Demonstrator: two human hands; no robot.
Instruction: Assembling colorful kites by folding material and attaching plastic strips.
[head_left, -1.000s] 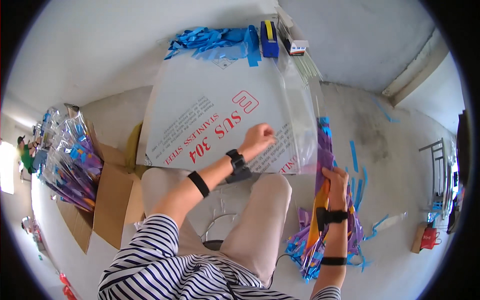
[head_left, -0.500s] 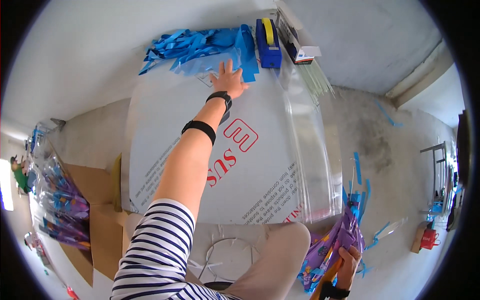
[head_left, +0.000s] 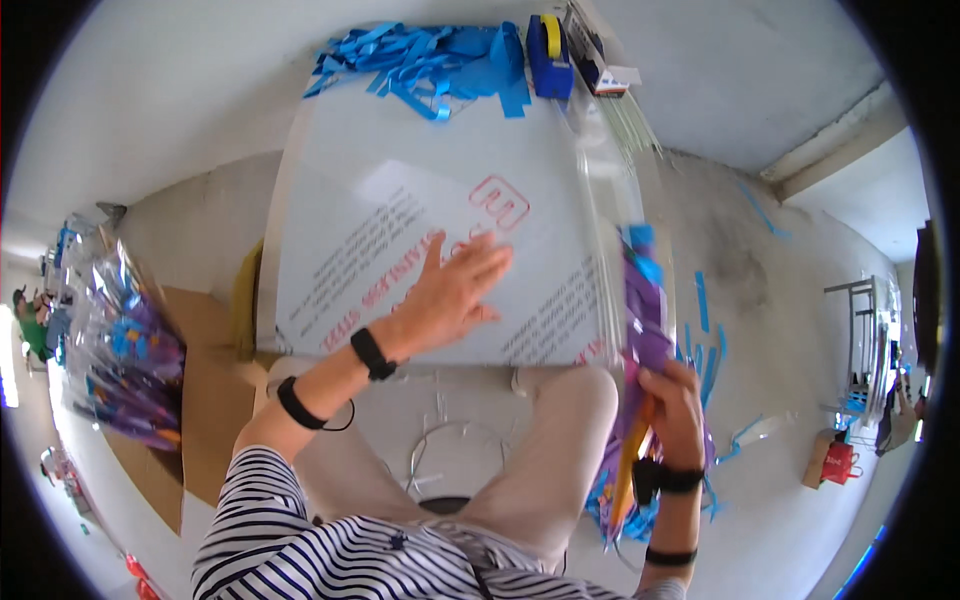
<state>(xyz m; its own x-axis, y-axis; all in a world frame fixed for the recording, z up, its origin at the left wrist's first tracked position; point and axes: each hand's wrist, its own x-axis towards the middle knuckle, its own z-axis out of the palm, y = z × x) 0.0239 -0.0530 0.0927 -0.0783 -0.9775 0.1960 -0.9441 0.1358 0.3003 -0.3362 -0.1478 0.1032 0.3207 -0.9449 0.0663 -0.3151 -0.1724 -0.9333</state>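
Note:
My left hand [head_left: 450, 295] is over the middle of the film-covered tabletop [head_left: 350, 230], its fingers spread and nothing visible in them. At the right edge of the table, my right hand [head_left: 675, 405] is closed around a long folded bundle of purple printed fabric [head_left: 645, 315]. The bundle has a blue end pointing away from me and an orange part near my wrist; its lower portion hangs beside my leg. Several clear plastic sleeves [head_left: 605, 200] lie along the table's right side, partly behind the bundle.
At the table's far edge are a heap of blue strips [head_left: 420, 50], a blue tape dispenser [head_left: 549, 65] and a white box [head_left: 605, 75] beside thin clear rods [head_left: 640, 130]. An open cardboard box [head_left: 215, 370] with wrapped purple bundles [head_left: 130, 370] stands left. Blue scraps [head_left: 702, 300] litter the floor.
My left hand has come back from the blue strips to the middle of the table. My right hand has raised the purple bundle from beside my leg to the table's right edge.

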